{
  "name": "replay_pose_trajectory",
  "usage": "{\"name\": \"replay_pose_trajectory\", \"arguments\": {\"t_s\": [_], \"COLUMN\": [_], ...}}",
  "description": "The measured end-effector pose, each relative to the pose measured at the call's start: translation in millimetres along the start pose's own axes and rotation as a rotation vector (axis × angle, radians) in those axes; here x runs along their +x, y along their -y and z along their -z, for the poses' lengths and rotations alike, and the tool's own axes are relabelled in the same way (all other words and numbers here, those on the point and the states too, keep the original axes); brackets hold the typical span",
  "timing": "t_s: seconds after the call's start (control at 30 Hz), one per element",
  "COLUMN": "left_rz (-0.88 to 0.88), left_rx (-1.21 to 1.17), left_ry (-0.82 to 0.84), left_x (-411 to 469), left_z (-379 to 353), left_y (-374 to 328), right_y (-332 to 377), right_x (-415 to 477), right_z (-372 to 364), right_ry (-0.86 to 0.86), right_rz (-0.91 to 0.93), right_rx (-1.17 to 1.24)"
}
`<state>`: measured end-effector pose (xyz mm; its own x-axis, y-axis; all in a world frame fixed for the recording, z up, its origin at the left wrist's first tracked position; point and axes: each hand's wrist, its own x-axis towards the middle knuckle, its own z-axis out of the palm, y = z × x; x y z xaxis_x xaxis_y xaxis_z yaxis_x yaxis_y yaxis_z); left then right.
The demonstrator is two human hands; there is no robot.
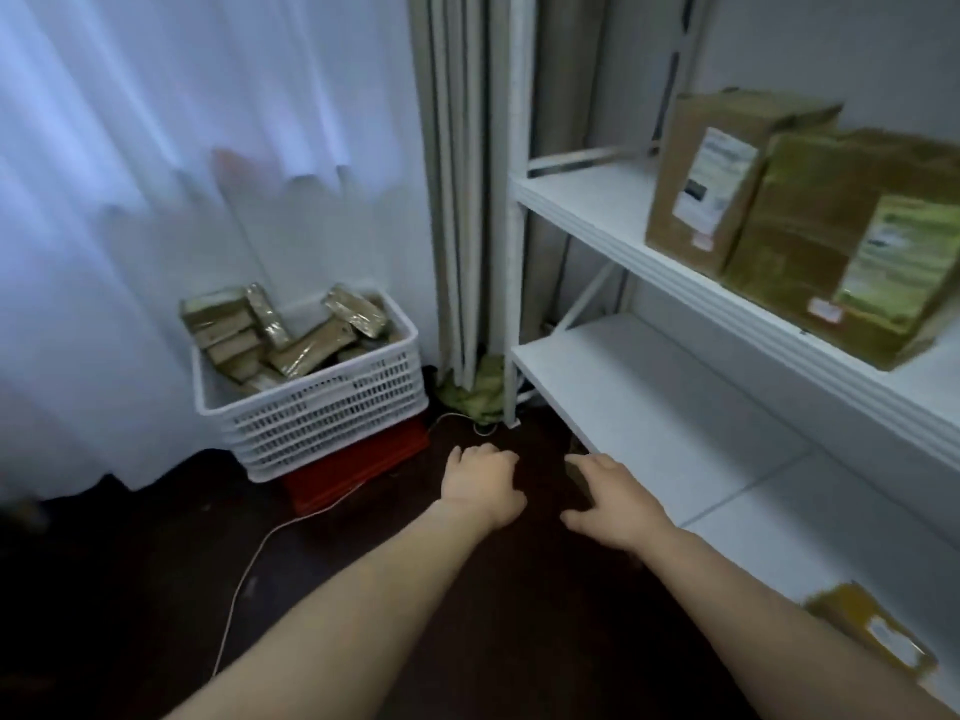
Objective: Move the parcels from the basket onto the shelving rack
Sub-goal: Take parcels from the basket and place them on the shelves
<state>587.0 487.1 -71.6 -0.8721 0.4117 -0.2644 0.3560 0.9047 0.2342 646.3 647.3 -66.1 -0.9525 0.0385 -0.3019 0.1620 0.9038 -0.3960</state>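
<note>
A pale curtain (156,200) is seen filling the whole left side, hung down to a dark floor (130,589). On the right, a white rack (649,397) is set against a grey wall (831,54), its two visible shelves running away towards the corner. On the upper shelf, two brown boxes (717,179) are stood side by side, touching, each with a label on its near face. The lower shelf is mostly bare, and one small parcel (872,631) is caught at its near end, blurred at the bottom right edge.

Over by the curtain, a white slatted basket (322,407) is perched on a red crate (358,459). There the parcels (291,335) are heaped: brown, taped, tipped at all angles, some poking above the rim.

Both forearms are stretched forward over the floor, between basket and rack. The left hand (480,485) is held palm down, its fingers (488,452) loosely curved with nothing gripped. The right hand (613,504) is spread just off the lower shelf's front edge, fingers apart and relaxed, also empty.

A crumpled green cloth (478,392) is bunched at the foot of the rack's corner post. A thin white cable (244,574) is trailed across the floor from by the crate.
</note>
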Motion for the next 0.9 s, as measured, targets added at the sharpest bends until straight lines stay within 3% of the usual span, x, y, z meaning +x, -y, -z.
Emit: {"name": "replay_pose_trajectory", "arguments": {"t_s": [0.4, 0.9], "left_rz": [0.342, 0.556], "left_rx": [-0.103, -0.257], "left_ry": [-0.132, -0.038], "left_x": [77, 292], "left_z": [116, 172], "left_y": [299, 478], "right_y": [257, 341], "right_x": [238, 556], "right_z": [-30, -27], "right_ry": [0.085, 0.250], "right_rz": [0.291, 0.286], "right_rx": [-0.063, -0.048]}}
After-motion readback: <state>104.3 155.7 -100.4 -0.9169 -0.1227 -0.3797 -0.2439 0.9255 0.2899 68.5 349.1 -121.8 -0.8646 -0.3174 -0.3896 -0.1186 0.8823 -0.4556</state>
